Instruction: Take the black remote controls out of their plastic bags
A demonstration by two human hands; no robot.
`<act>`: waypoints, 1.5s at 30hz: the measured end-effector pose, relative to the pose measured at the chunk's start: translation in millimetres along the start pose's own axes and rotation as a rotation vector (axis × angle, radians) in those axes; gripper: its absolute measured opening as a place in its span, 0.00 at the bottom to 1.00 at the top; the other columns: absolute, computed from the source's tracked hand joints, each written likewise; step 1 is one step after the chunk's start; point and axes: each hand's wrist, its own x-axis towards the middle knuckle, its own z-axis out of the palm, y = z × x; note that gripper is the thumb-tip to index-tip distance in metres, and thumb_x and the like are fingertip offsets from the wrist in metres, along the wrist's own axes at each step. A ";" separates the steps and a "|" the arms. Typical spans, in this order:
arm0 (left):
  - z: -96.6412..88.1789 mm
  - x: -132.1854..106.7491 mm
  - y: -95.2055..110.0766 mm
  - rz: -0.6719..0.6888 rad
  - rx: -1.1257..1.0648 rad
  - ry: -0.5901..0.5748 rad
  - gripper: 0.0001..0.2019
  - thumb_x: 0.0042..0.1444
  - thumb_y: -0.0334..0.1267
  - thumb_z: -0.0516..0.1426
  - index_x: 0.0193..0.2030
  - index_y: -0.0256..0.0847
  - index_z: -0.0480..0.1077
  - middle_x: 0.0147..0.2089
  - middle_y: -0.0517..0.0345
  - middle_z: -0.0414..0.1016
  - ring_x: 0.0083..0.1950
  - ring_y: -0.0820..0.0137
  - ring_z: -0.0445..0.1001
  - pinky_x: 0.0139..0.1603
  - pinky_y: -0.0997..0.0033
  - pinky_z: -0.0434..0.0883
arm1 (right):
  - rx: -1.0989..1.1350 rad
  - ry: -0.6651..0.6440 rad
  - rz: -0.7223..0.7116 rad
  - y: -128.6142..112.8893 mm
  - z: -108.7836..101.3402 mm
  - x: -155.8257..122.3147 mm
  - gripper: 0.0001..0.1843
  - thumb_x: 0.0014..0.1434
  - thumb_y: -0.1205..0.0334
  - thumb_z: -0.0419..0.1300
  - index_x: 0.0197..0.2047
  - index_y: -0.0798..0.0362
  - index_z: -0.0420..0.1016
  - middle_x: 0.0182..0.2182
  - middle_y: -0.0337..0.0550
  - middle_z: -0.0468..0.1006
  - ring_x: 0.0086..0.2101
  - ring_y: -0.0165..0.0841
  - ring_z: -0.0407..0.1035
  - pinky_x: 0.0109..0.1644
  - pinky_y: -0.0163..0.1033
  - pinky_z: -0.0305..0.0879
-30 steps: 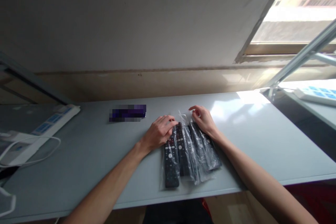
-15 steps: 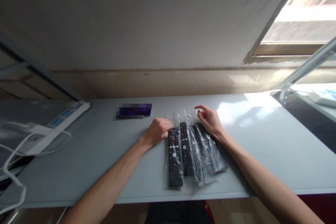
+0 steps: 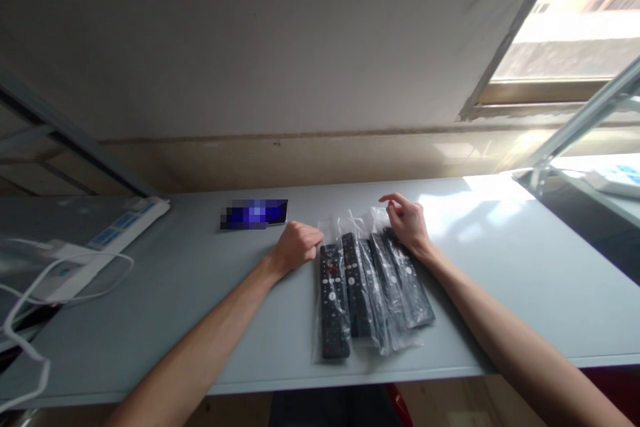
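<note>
Several black remote controls in clear plastic bags lie side by side on the grey table, near its front edge. My left hand rests curled on the table at the top left corner of the leftmost bagged remote, fingers closed against the bag's edge. My right hand hovers at the top of the rightmost bagged remote, fingers bent, pinching the open end of its bag.
A dark phone-like object lies on the table behind my left hand. A white power strip with white cables sits at the left. A window and metal frame are at the right.
My left hand slid off the remotes to the left edge of the pile and curled up. My right hand rose slightly at the bag tops. The view shifted a little.
</note>
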 end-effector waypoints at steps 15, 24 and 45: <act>2.2 -1.0 -1.1 -0.027 0.033 -0.120 0.10 0.38 0.25 0.50 0.21 0.45 0.53 0.20 0.60 0.62 0.23 0.66 0.58 0.29 0.63 0.48 | -0.051 -0.158 -0.036 -4.1 2.0 1.5 0.18 0.62 0.57 0.55 0.43 0.53 0.85 0.14 0.31 0.60 0.18 0.29 0.49 0.29 0.37 0.50; 3.8 -0.4 -1.4 -0.044 0.016 -0.153 0.09 0.40 0.24 0.51 0.21 0.44 0.58 0.21 0.58 0.66 0.23 0.67 0.61 0.29 0.64 0.50 | -0.096 -0.190 -0.040 -3.1 2.3 2.0 0.18 0.62 0.57 0.54 0.43 0.53 0.84 0.14 0.32 0.62 0.18 0.29 0.50 0.29 0.37 0.50; 2.6 -5.3 1.8 -0.053 -0.028 -0.122 0.12 0.37 0.25 0.50 0.22 0.45 0.50 0.19 0.60 0.61 0.22 0.67 0.58 0.28 0.64 0.50 | -0.093 -0.186 -0.004 -1.3 2.9 1.3 0.19 0.62 0.58 0.53 0.41 0.53 0.85 0.14 0.31 0.59 0.18 0.30 0.51 0.30 0.37 0.51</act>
